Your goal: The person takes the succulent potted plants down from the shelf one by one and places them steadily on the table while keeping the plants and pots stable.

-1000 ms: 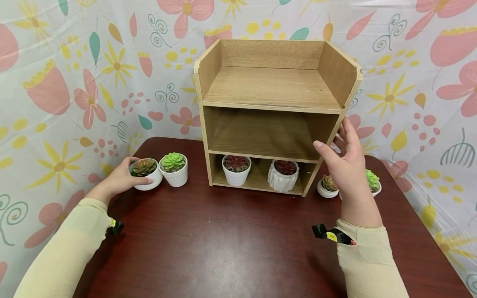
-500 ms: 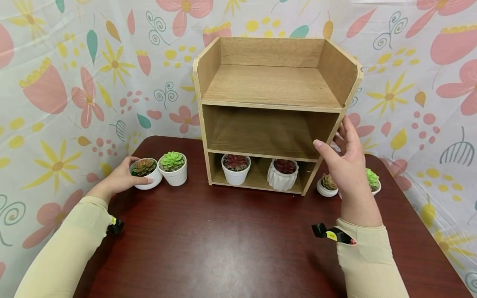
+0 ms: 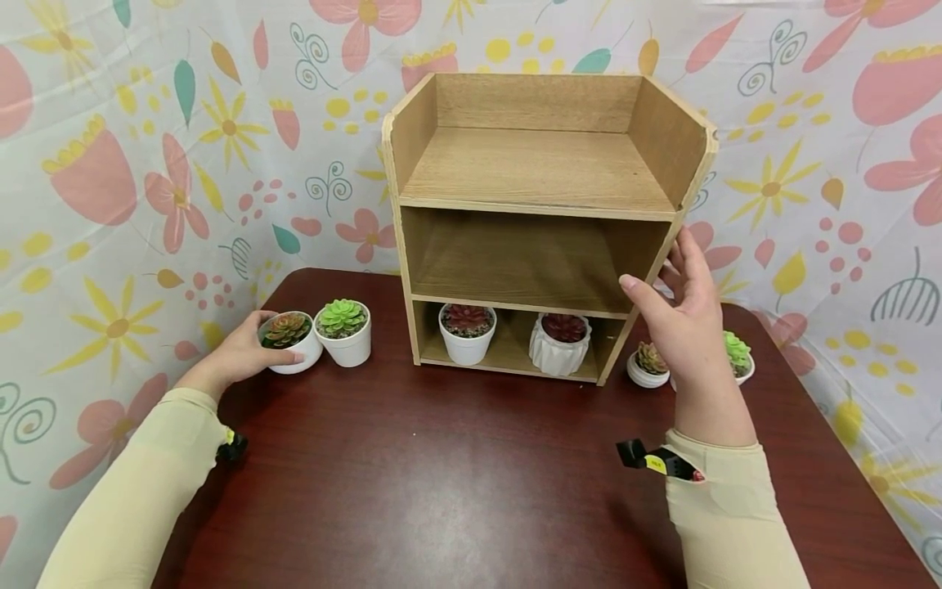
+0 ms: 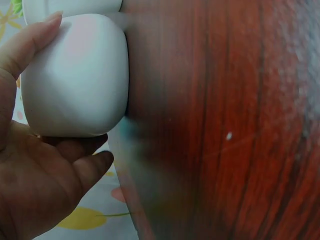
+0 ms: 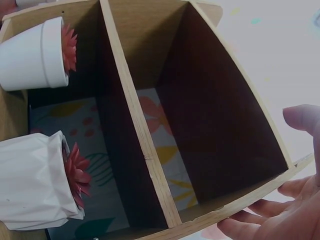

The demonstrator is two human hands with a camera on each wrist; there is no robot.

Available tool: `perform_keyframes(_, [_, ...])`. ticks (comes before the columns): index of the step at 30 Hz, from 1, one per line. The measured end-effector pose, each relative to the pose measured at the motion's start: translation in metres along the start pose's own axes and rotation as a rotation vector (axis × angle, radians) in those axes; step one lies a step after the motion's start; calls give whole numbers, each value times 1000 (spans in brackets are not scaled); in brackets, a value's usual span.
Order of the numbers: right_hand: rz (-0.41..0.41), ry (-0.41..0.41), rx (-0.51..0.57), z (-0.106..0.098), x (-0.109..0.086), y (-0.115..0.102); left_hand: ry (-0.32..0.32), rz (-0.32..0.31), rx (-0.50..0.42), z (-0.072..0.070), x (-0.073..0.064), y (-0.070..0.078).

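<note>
My left hand (image 3: pixel 245 350) grips a low, rounded white pot (image 3: pixel 298 360) with a reddish-green succulent (image 3: pixel 285 331). In the left wrist view, the thumb lies along one side of this pot (image 4: pixel 80 75) and the fingers curl at the other. A white pot with a bright green succulent (image 3: pixel 343 319) stands right beside it. My right hand (image 3: pixel 684 315) is at the right side of a wooden shelf (image 3: pixel 540 176). In the right wrist view, its fingers (image 5: pixel 240 227) rest against the outer side panel, while the thumb (image 5: pixel 300 117) stands apart from the wood.
On the bottom shelf level stand a smooth white pot (image 3: pixel 467 348) and a faceted white pot (image 3: pixel 558 356), both with dark red succulents. Right of the shelf are a small ribbed pot (image 3: pixel 648 376) and a green succulent (image 3: pixel 737 352), partly behind my right wrist. Patterned cloth surrounds the dark red table (image 3: pixel 441 483).
</note>
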State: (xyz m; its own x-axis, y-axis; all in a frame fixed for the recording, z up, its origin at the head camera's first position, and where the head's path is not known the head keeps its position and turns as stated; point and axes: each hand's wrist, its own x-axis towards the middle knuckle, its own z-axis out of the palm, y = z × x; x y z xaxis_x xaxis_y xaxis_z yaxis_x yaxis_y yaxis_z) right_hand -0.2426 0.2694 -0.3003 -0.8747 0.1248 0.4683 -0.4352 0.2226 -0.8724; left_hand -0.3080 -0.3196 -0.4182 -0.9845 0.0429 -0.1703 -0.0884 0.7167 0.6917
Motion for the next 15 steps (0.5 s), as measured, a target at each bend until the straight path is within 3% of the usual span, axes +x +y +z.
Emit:
perform_keyframes(8, [2, -2, -89, -1, 0, 1, -11, 11, 48, -3, 3, -3])
perform_keyframes(15, [-24, 4, -39, 2, -1, 0, -32, -1, 99, -5, 4, -1])
